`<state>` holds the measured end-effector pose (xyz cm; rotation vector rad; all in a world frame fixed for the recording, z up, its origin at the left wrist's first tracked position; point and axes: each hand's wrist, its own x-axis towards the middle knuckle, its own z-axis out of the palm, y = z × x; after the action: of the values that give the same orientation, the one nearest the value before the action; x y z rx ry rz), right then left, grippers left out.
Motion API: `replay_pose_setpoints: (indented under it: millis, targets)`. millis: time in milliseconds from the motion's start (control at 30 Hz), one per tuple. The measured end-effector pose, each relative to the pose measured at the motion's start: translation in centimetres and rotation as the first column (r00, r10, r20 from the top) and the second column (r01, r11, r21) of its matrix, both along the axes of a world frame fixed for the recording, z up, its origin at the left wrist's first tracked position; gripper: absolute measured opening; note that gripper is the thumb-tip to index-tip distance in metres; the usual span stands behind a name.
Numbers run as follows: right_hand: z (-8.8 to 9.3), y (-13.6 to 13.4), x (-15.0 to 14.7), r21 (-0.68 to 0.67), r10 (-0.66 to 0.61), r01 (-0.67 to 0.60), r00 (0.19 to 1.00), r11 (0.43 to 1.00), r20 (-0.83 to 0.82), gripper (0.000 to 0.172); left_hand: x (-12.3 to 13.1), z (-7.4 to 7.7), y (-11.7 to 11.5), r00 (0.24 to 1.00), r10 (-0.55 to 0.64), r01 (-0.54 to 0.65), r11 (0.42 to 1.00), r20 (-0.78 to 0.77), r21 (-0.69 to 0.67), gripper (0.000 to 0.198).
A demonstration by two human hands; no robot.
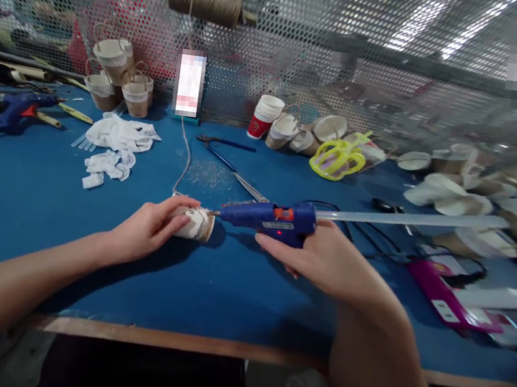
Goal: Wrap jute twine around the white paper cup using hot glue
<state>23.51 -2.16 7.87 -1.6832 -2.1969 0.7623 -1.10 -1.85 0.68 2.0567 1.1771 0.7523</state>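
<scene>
At the centre of the frame, the left hand point(150, 227) wrapped its fingers around a small white paper cup point(196, 223) lying sideways on the blue desk point(40, 204). The right hand point(321, 258) gripped a blue hot-glue gun point(269, 218), nozzle touching the cup's rim.

Left hand point(153, 226) holds a paper cup point(196, 223) on its side; right hand point(321, 258) grips a blue glue gun point(269, 216), nozzle seemingly touching the cup's rim.
</scene>
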Motion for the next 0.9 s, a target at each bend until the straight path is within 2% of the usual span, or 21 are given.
replay_pose_setpoints:
  millis: [133, 267, 400, 600, 900]
  targets:
    - [0.02, 0.13, -0.20, 0.084, 0.093, -0.093, 0.996, 0.992, 0.002, 0.020, 0.05, 0.23, -0.02, 1.000, 0.010, -0.010, 1.000, 0.002, -0.014, 0.034]
    - [0.22, 0.12, -0.38, 0.146, 0.117, -0.126, 0.991, 0.981, 0.063, 0.015, 0.04, 0.46, -0.04, 1.000, 0.013, -0.013, 1.000, -0.020, -0.002, 0.035]
    - [0.39, -0.06, -0.35, 0.167, 0.121, -0.140, 0.986, 0.976, 0.117, 0.015, 0.08, 0.64, -0.08, 0.999, 0.004, -0.004, 1.000, -0.033, 0.005, 0.036]
    - [0.48, -0.07, -0.28, 0.119, 0.096, -0.112, 0.986, 0.986, 0.137, 0.018, 0.07, 0.70, -0.10, 0.999, 0.009, -0.010, 1.000, -0.050, -0.003, 0.037]
    - [0.14, -0.19, -0.51, 0.187, 0.121, -0.141, 0.986, 0.972, 0.117, 0.014, 0.03, 0.44, 0.06, 1.000, 0.011, -0.010, 1.000, -0.029, 0.009, 0.034]
